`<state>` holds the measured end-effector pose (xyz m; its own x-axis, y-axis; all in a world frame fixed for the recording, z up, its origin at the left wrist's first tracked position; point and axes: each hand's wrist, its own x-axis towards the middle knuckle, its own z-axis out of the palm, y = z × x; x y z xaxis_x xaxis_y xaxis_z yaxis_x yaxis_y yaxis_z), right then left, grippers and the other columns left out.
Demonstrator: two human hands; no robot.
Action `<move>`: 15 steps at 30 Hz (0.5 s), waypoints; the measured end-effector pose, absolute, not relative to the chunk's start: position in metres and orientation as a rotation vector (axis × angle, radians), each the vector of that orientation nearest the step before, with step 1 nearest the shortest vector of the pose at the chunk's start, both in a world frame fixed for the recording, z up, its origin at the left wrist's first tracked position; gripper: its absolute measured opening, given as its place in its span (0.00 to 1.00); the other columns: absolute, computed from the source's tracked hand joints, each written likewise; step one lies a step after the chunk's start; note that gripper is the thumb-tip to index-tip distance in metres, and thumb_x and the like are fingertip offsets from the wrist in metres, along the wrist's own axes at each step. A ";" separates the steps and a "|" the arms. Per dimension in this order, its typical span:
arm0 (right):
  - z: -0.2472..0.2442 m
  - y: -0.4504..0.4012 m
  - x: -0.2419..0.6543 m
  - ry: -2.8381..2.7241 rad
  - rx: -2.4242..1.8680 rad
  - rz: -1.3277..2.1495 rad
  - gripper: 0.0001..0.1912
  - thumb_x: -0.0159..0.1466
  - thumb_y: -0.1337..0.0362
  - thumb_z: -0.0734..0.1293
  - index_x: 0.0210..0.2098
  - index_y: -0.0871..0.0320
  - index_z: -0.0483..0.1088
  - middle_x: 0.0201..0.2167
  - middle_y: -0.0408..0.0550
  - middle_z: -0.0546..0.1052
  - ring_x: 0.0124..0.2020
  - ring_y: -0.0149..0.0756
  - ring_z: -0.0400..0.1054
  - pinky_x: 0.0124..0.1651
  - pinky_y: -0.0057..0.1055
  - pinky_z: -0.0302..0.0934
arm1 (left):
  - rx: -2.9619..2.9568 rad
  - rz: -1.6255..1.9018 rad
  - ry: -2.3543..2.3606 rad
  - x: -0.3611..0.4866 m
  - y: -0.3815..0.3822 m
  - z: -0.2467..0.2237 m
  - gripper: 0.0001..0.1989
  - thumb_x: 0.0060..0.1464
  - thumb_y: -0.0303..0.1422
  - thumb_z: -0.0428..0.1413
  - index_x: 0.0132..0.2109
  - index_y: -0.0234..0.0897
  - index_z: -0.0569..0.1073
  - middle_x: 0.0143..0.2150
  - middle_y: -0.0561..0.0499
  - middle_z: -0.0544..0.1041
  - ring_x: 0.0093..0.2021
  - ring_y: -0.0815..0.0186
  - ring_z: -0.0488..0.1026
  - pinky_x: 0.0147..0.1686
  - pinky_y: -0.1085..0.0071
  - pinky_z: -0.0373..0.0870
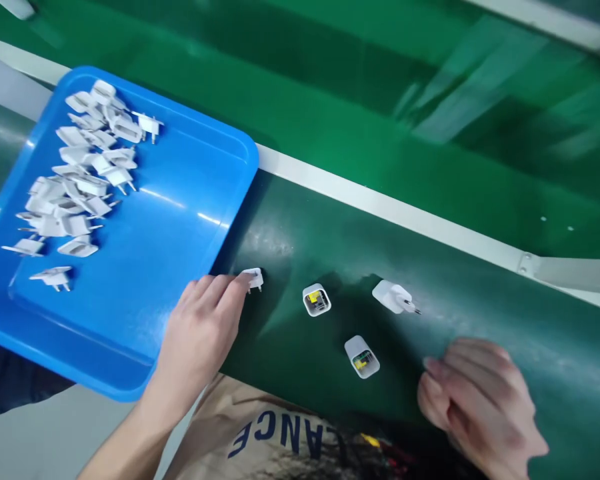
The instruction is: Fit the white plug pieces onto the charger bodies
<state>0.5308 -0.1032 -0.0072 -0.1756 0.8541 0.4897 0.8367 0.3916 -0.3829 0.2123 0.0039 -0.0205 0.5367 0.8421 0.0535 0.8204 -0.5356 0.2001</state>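
Observation:
My left hand [207, 323] is closed, thumb and fingertips on a small white plug cover [253, 279] with two pins, just beyond the right side of the blue tray [215, 257]. To its right on the green bench stands an open white charger housing [317, 300], with a yellow part and circuit board inside. A second open housing [362, 357] lies tilted nearer my body. Farther right is a closed white charger [393, 296], its two pins pointing right. My right hand [480, 400], slightly blurred, is curled beside these pieces, with nothing visible in its fingers.
Many white plug covers [75, 180] are heaped along the tray's left side. A pale metal rail [380, 203] edges the bench, and beyond it runs a green surface [320, 127]. My beige clothing [265, 400] is against the near edge.

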 end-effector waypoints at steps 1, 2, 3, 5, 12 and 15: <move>-0.004 -0.103 0.522 -2.015 -1.398 0.052 0.08 0.62 0.77 0.69 0.37 0.58 0.73 0.34 0.48 0.74 0.33 0.39 0.71 0.33 0.42 0.71 | 2.538 0.323 1.406 0.220 0.002 -0.017 0.10 0.67 0.28 0.53 0.53 0.38 0.73 0.41 0.48 0.79 0.37 0.62 0.74 0.37 0.63 0.68; -0.002 -0.101 0.512 -2.011 -1.359 0.093 0.08 0.63 0.76 0.69 0.39 0.59 0.73 0.35 0.50 0.74 0.34 0.40 0.72 0.34 0.42 0.72 | 2.443 0.442 1.372 0.229 -0.001 -0.012 0.09 0.67 0.28 0.55 0.52 0.38 0.73 0.40 0.49 0.79 0.36 0.64 0.74 0.36 0.65 0.69; -0.001 -0.098 0.503 -2.008 -1.332 0.173 0.07 0.64 0.73 0.70 0.42 0.60 0.73 0.38 0.51 0.75 0.36 0.40 0.73 0.34 0.41 0.74 | 2.350 0.545 1.314 0.238 -0.004 -0.006 0.08 0.66 0.28 0.56 0.51 0.38 0.73 0.39 0.51 0.78 0.35 0.67 0.73 0.36 0.68 0.69; -0.001 -0.090 0.485 -1.949 -1.342 0.367 0.11 0.67 0.67 0.69 0.49 0.61 0.72 0.42 0.54 0.76 0.39 0.40 0.75 0.35 0.36 0.76 | 2.199 0.657 1.130 0.256 -0.013 0.003 0.09 0.65 0.26 0.56 0.52 0.37 0.73 0.38 0.52 0.78 0.35 0.69 0.73 0.36 0.70 0.70; -0.005 -0.077 0.485 -1.971 -1.398 0.381 0.23 0.62 0.73 0.74 0.56 0.61 0.71 0.55 0.58 0.75 0.48 0.41 0.76 0.49 0.31 0.77 | 1.929 0.612 0.956 0.267 -0.018 -0.013 0.19 0.65 0.30 0.56 0.61 0.37 0.64 0.51 0.47 0.75 0.50 0.65 0.73 0.49 0.67 0.73; -0.005 -0.075 0.492 -1.866 -1.468 0.555 0.26 0.62 0.69 0.75 0.58 0.58 0.70 0.55 0.56 0.75 0.51 0.42 0.75 0.46 0.34 0.78 | 2.127 0.430 1.047 0.267 -0.011 -0.033 0.25 0.62 0.36 0.60 0.64 0.40 0.64 0.58 0.42 0.71 0.56 0.55 0.68 0.53 0.57 0.70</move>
